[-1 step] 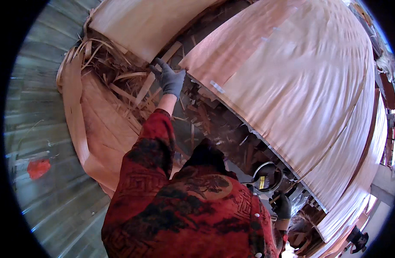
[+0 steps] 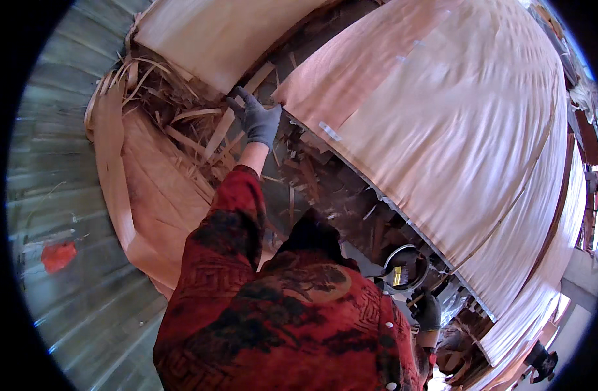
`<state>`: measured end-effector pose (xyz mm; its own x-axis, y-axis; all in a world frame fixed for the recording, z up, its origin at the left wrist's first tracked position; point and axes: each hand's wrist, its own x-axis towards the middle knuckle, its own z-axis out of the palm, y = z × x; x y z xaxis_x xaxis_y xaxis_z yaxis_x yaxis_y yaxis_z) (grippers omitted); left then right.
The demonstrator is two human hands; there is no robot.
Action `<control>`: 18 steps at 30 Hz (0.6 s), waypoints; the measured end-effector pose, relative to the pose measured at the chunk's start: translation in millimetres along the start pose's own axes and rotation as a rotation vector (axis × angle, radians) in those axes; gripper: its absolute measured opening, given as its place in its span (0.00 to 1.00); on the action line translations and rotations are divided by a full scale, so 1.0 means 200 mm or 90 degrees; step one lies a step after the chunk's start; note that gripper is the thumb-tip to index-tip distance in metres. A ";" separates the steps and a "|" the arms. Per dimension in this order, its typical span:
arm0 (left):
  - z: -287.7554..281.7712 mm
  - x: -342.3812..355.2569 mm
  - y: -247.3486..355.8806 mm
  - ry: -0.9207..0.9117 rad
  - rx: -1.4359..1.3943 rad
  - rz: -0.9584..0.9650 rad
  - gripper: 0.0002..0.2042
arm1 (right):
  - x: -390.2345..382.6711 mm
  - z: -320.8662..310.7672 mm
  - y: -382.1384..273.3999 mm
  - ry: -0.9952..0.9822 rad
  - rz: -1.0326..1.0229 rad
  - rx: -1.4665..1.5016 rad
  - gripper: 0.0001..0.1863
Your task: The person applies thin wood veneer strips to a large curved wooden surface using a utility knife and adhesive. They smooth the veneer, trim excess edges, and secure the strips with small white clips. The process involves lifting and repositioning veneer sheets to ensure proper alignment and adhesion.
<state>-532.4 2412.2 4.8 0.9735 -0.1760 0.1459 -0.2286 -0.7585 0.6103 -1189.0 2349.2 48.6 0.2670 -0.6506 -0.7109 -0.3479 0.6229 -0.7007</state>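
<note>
Spread wide, the left hand [image 2: 261, 122] has its thumb at the left corner of the veneer [image 2: 436, 150], which stretches away to the right. Farther right, a brush [image 2: 399, 276] sits in a pan [image 2: 414, 285], then the right hand [image 2: 429, 311] by a stick [image 2: 450, 274]; its hold I can't make out. Nothing has visibly shifted, so the work seems no further on.

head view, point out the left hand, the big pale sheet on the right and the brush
Left hand [image 2: 260, 122], head view: back of the hand.
Big pale sheet [image 2: 442, 133], head view: middle of its surface.
Brush [image 2: 396, 276], head view: its yellow band.
</note>
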 end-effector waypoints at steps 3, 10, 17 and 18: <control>-0.03 -0.03 0.05 0.015 -0.038 0.032 0.54 | 0.02 0.06 -0.01 0.010 0.035 0.055 0.17; 0.14 -0.14 0.14 -0.072 -0.272 0.248 0.29 | 0.03 0.14 -0.08 -0.045 0.249 0.327 0.12; 0.07 -0.29 0.30 -0.307 -0.433 0.000 0.12 | 0.00 0.22 0.02 -0.024 0.123 0.540 0.11; 0.05 -0.29 0.31 -0.277 -0.519 -0.003 0.12 | -0.03 0.19 0.04 0.029 0.080 0.478 0.12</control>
<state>-603.8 2369.1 27.3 0.8516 -0.5204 -0.0624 0.0045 -0.1118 0.9937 -1158.8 2373.4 45.1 0.2226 -0.5622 -0.7965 0.3355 0.8113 -0.4788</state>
